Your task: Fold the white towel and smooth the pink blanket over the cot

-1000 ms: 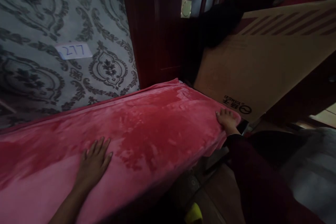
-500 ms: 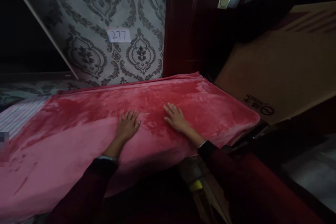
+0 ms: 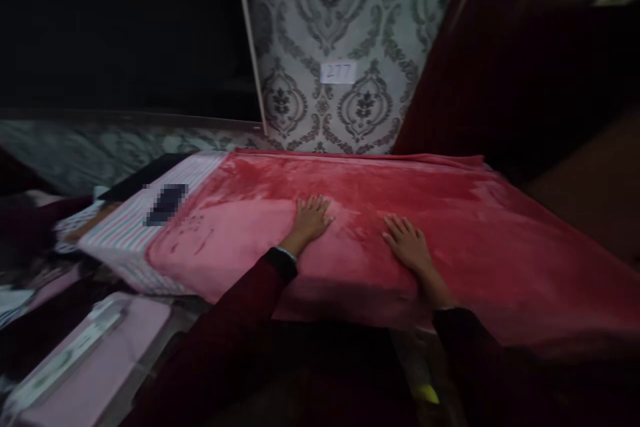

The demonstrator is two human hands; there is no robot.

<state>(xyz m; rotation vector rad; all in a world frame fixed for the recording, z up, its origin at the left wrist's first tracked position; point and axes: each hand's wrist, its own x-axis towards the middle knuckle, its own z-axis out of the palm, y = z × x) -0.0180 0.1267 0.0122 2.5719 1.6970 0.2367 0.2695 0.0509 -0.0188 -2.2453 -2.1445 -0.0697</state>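
Note:
A plush pinkish-red blanket (image 3: 465,233) lies spread over a long raised surface in front of me. My left hand (image 3: 311,219) rests flat on it near the middle, fingers spread. To the right, my right hand (image 3: 407,240) also lies palm down on the blanket, fingers apart. Neither hand grips anything. Around the hands the pile shows lighter and darker patches. A striped cloth (image 3: 125,227) shows beyond the blanket's left end, with a dark pixelated rectangle (image 3: 167,203) on it.
A large black screen (image 3: 125,33) stands at the back left. Patterned wallpaper carries a paper label (image 3: 338,72) reading 277. At lower left is a pink case-like box (image 3: 135,327) with a pale strip on top. A brown cardboard box (image 3: 590,180) stands at the right.
My view has swung left, so the screen, striped cloth and pink box show more. Both hands stay flat on the blanket, with little clear shift over it.

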